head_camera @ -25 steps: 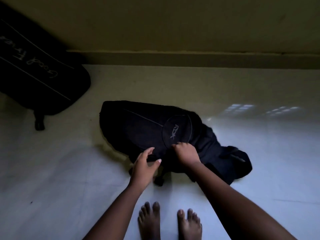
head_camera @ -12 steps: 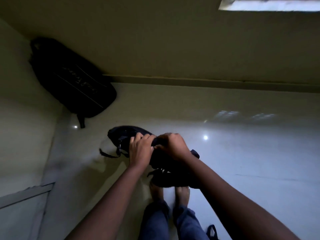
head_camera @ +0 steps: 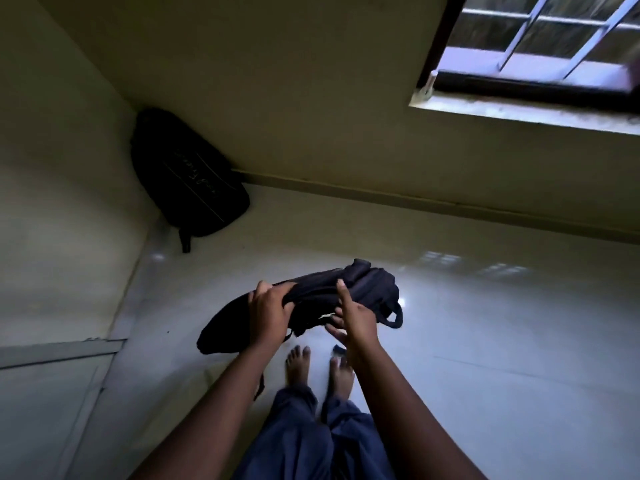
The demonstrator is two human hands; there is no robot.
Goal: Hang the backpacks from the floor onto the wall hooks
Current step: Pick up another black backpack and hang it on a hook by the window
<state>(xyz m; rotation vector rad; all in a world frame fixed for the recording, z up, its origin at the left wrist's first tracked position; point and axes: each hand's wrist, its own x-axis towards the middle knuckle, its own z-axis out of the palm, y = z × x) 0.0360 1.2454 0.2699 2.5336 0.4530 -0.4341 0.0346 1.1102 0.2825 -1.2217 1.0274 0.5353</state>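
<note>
Left hand [head_camera: 268, 315] grip clamped on backpack [head_camera: 363, 292], held above floor [head_camera: 485, 341]; right hand [head_camera: 356, 323] fingers apart beside it. Risk: one-handed hold on limp fabric, bag may slip

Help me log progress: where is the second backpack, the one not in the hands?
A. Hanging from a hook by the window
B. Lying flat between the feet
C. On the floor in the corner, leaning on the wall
C: the second backpack stands in the corner against the wall, while the left hand grips the other backpack.
</note>
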